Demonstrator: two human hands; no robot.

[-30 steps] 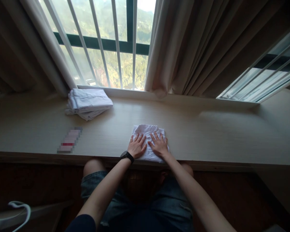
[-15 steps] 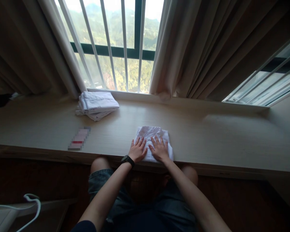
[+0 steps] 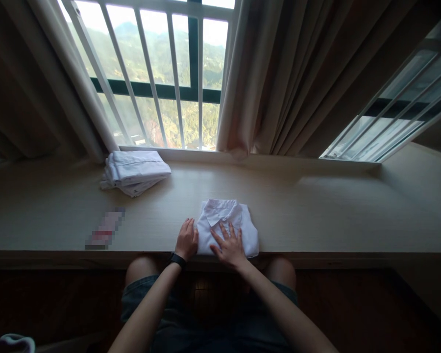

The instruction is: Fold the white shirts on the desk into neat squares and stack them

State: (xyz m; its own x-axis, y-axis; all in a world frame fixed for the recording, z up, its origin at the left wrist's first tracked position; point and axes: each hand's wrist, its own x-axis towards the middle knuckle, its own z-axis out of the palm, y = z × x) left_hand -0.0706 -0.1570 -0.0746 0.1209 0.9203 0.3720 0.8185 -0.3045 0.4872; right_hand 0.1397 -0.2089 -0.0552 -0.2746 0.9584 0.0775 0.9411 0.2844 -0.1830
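Both hands are on or at the folded white shirt (image 3: 228, 226) near the front edge of the table (image 3: 316, 215). Right hand (image 3: 229, 247) lies flat on top of the shirt, palm down, fingers (image 3: 225, 232) spread and pointing away from the person, gripping nothing, just pressing on the cloth. Left hand (image 3: 187, 240) sits at the shirt's left edge, fingers together and extended, side of the hand against the fabric; whether the fingertips tuck under the edge, cannot tell. Neither hand is closed around anything. Black watch (image 3: 177, 259) on the left wrist, right at the table edge. Shirt is folded to a compact rectangle, collar up and facing the window, lying flat, roughly centred in front of the person. Second stack of folded white garments (image 3: 135, 170) sits well apart, far left, close to the window sill. Small flat blurred item (image 3: 105, 229) lies on the table between that stack and the front edge, left of the left hand, not touching either. Beige curtain (image 3: 279, 73) hangs behind the table to the right of the barred window (image 3: 161, 73). Person's knees in denim shorts (image 3: 206, 314) show below the table edge.
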